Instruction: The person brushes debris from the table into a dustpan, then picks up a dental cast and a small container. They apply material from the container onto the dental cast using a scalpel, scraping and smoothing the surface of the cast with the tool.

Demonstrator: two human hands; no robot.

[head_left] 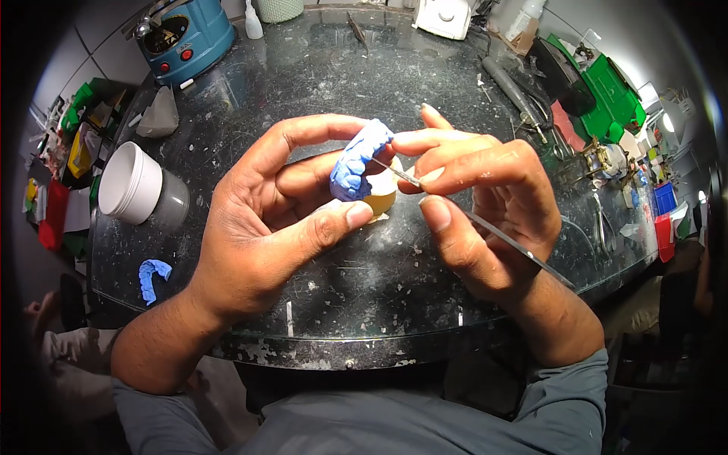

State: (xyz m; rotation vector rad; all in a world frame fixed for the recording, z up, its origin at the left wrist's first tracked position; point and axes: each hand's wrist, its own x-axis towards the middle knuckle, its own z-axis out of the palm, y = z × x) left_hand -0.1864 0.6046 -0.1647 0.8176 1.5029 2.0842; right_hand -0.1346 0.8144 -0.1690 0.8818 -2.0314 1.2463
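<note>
Both pinching above a table [364, 303], the left hand [250, 216] holds a blue tooth mold [353, 164], the right hand [497, 205] a thin tool [403, 177] touching it.

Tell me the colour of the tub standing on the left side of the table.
White, showing best in the head view.

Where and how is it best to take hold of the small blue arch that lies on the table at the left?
I would pinch the blue arch across its band, near the bend, coming from above: it lies low on the table, and the band looks narrow enough for fingertips.
</note>
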